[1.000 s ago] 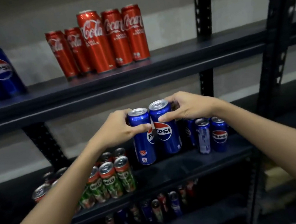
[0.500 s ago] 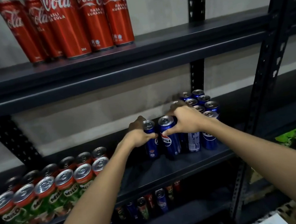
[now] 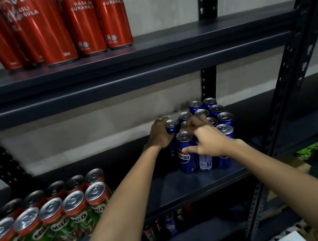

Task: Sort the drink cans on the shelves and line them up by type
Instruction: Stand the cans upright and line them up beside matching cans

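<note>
Several blue Pepsi cans stand in a tight cluster on the middle shelf. My left hand grips a Pepsi can at the cluster's left edge. My right hand holds the front Pepsi can, thumb across its label and fingers over its rim. Both cans stand on the shelf against the others. Red-and-green Milo cans sit in two rows at the shelf's left. Tall red Coca-Cola cans stand on the upper shelf.
Dark perforated metal uprights frame the rack at right and back. More mixed cans stand on the dim shelf below. A grey wall lies behind. The middle shelf has bare room between the Milo and Pepsi groups.
Both hands carried the two Pepsi cans from in front of the rack down onto the middle shelf and pushed them against the Pepsi cluster. The view dropped and moved closer.
</note>
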